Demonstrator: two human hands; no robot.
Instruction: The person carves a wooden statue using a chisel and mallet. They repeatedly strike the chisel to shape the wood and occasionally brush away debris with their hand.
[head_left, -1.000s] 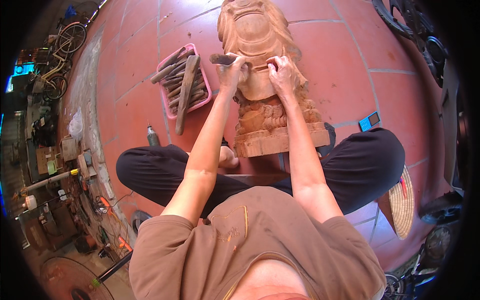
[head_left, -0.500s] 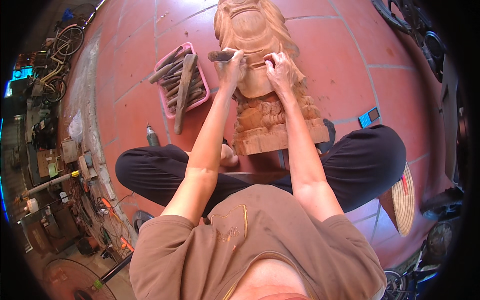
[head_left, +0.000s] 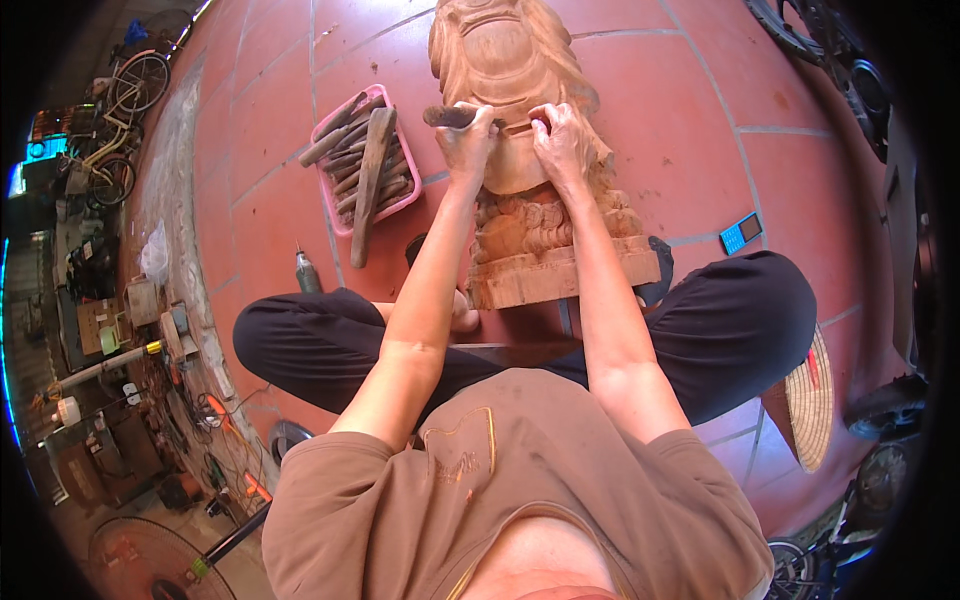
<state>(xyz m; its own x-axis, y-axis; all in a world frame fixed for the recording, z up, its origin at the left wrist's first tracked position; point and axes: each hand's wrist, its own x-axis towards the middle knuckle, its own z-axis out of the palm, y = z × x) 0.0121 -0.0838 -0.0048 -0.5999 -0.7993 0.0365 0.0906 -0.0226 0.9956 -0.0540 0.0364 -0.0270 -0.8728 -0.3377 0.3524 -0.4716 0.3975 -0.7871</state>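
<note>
Since the earlier frame, the left hand (head_left: 466, 146) has edged slightly toward the right hand (head_left: 562, 146), its fingers wrapped around a dark-handled tool (head_left: 446, 116); the right fingers curl, though whether they grip anything I cannot tell. Both hands rest on the carved wooden statue (head_left: 517, 168), lying well in from the left edge of the red tiled floor (head_left: 690, 105), beyond the pink basket (head_left: 397, 207).

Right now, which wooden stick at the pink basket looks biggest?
The long, thick wooden bar lying across the top. It's wider than the smaller sticks, and only it pokes past the near rim of the pink basket.
</note>
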